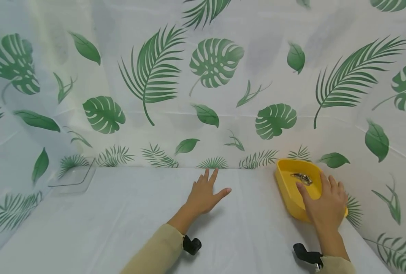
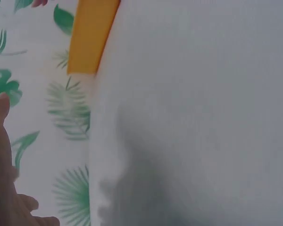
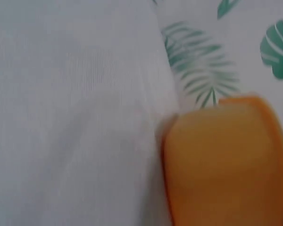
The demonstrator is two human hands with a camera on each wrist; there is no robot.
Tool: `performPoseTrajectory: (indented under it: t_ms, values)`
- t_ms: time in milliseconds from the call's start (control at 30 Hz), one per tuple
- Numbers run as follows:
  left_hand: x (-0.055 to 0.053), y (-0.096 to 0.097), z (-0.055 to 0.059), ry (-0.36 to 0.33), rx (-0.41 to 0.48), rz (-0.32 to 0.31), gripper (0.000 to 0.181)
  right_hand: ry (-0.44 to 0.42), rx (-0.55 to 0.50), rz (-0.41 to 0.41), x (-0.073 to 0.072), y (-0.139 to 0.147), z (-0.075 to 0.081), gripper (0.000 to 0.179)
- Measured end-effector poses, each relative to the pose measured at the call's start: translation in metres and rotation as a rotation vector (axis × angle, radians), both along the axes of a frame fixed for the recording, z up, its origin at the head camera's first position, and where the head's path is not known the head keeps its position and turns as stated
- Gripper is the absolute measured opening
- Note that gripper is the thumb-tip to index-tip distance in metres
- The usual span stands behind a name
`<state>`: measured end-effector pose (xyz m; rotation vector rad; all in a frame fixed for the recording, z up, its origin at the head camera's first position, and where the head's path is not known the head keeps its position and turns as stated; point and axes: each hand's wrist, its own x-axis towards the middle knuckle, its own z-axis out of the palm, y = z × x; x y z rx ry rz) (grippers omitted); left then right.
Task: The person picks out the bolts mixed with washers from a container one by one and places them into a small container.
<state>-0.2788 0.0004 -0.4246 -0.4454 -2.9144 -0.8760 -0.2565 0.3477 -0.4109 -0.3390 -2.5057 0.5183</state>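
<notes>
A yellow plastic bin (image 1: 285, 190) stands at the right of the white table, and its side wall (image 3: 226, 165) fills the lower right of the right wrist view. Inside it lie small shiny metal pieces (image 1: 303, 178), too small to make out. My right hand (image 1: 327, 207) is over the bin's near right part with thumb and fingers spread, the fingertips short of the metal pieces; whether it touches the rim I cannot tell. Left of the bin, my left hand (image 1: 203, 194) hovers above the table, fingers extended and thumb out, holding nothing. Part of that hand (image 2: 4, 179) shows in the left wrist view.
A clear, shallow plastic tray (image 1: 73, 179) sits at the table's far left corner. White sheeting with green leaf prints (image 1: 216, 62) rises behind the table and along both sides. Both wrists carry black camera mounts (image 1: 192, 245).
</notes>
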Motion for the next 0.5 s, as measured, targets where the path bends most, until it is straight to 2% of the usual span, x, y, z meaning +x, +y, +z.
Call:
performPoseTrajectory:
  t_ms: [167, 333, 400, 500]
  values:
    - [-0.003, 0.031, -0.007, 0.024, 0.03, -0.043, 0.093, -0.06, -0.035, -0.061, 0.003, 0.023, -0.01, 0.092]
    - [-0.006, 0.056, -0.011, 0.002, 0.091, -0.084, 0.09, -0.053, -0.106, -0.087, 0.003, 0.036, -0.02, 0.09]
    - [-0.008, 0.066, -0.012, -0.045, 0.162, -0.086, 0.088, -0.046, -0.15, -0.088, 0.003, 0.041, -0.023, 0.089]
    - [-0.01, 0.086, -0.015, -0.141, 0.358, -0.07, 0.085, -0.063, -0.217, -0.079, 0.004, 0.048, -0.025, 0.087]
